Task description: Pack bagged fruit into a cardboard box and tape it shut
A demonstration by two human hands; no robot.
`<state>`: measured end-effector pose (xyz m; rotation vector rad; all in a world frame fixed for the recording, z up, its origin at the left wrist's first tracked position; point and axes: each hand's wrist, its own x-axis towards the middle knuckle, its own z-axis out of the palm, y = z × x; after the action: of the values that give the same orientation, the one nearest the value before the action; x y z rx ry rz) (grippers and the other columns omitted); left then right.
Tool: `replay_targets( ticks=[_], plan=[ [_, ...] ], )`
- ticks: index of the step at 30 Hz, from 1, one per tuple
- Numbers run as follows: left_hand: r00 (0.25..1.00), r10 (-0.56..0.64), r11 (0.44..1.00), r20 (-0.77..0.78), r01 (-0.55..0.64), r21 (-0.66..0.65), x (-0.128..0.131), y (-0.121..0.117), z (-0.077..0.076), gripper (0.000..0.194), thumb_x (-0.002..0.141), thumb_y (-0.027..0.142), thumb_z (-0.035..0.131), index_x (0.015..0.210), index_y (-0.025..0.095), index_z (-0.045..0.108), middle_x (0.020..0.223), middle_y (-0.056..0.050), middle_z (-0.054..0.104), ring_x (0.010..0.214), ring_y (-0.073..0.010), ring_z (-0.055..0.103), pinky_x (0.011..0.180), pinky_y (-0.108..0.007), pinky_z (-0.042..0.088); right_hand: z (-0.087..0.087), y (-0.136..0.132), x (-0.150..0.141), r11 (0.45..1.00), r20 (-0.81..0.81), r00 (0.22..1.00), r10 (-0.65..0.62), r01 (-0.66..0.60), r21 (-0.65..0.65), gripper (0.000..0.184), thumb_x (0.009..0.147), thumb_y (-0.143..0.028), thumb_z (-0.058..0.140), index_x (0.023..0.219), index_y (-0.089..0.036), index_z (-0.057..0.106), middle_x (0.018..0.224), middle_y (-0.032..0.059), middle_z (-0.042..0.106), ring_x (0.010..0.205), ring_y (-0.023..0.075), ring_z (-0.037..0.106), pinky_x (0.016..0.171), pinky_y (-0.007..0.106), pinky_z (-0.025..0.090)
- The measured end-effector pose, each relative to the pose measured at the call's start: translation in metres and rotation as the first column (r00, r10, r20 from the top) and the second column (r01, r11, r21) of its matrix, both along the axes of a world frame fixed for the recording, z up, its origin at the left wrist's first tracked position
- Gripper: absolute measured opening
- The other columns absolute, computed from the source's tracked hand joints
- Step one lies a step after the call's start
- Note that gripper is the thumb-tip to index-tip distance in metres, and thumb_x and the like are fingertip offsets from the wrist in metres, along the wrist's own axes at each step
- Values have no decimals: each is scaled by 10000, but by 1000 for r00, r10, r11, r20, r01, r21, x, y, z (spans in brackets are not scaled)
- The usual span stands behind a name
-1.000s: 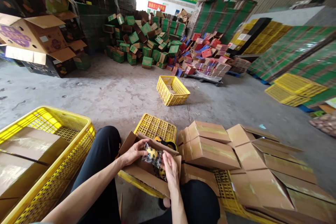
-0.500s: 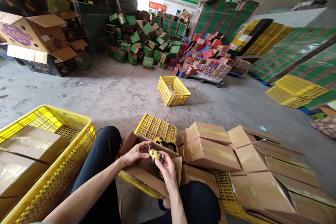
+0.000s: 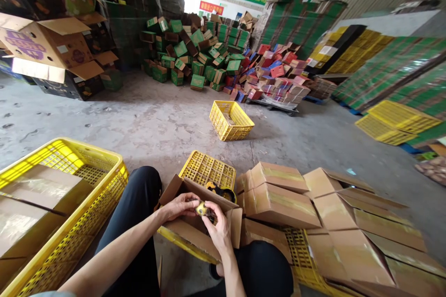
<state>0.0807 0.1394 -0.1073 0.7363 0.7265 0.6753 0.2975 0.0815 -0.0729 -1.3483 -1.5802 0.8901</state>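
An open cardboard box (image 3: 188, 234) rests on my lap, over a yellow crate (image 3: 208, 169). Above the box, both hands pinch a small yellow item in clear plastic wrap (image 3: 201, 209). My left hand (image 3: 179, 206) grips it from the left with curled fingers. My right hand (image 3: 216, 228) closes on it from the right and below. A yellow and black tape dispenser (image 3: 220, 190) lies just beyond the box's far flap.
A big yellow crate (image 3: 88, 204) with taped cartons stands at my left. Taped and open cartons (image 3: 278, 197) pile up at my right. Another yellow crate (image 3: 230, 120) sits on the concrete floor ahead. Heaps of green and red boxes (image 3: 209, 58) fill the back.
The plastic-wrapped item was spread wide between my hands a second ago. Now it is bunched small and both hands pinch it closer together over the box.
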Motion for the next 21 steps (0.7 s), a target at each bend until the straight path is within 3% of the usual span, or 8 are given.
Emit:
replay_targets(
  ticks=[4,8,10,13,16,21],
  plan=[
    [999,53,998,4,-53,46,0,-1,4,485,750,465,952,1064,179,717,1062,-72,747,974,-217,724,871,-327,566,-13,0,2,997,-4,999,-41,41,59,385,886,-330,741,1266,-268,747,1358,95,761,1283,316,699,1109,464,572],
    [994,101,991,40,-104,79,1,-1,6,496,725,432,971,1072,189,713,1068,-62,735,950,-206,711,867,-327,548,-31,5,9,989,-40,990,-137,139,56,546,864,-359,743,1397,-252,699,1472,135,688,1323,343,677,999,464,642],
    [994,106,989,40,-110,97,1,0,6,489,710,411,979,1062,193,717,1067,-54,728,932,-197,698,848,-313,531,-38,8,12,979,-103,973,-205,205,-16,543,850,-398,738,1372,-248,723,1406,148,727,1221,346,736,911,459,676],
    [993,109,986,35,-113,125,3,0,7,502,674,386,998,1048,197,722,1064,-45,722,871,-176,669,788,-280,492,-40,10,15,922,-264,895,-359,296,-250,518,838,-535,754,1272,-252,778,1203,147,813,995,343,810,739,442,702],
    [991,117,977,69,-127,172,4,0,7,513,657,353,1008,1053,195,723,1061,-45,718,882,-179,651,819,-285,480,-29,5,10,855,-394,807,-439,241,-460,575,848,-644,755,1275,-259,771,1196,147,818,862,316,827,661,419,696],
    [987,92,967,132,-120,224,5,0,7,571,667,267,1002,1156,225,710,1127,-46,714,1005,-202,650,932,-311,472,-8,-3,-2,855,-419,854,-307,55,-515,647,750,-574,903,1283,-247,737,1105,108,836,966,302,814,765,408,693]
  ],
)
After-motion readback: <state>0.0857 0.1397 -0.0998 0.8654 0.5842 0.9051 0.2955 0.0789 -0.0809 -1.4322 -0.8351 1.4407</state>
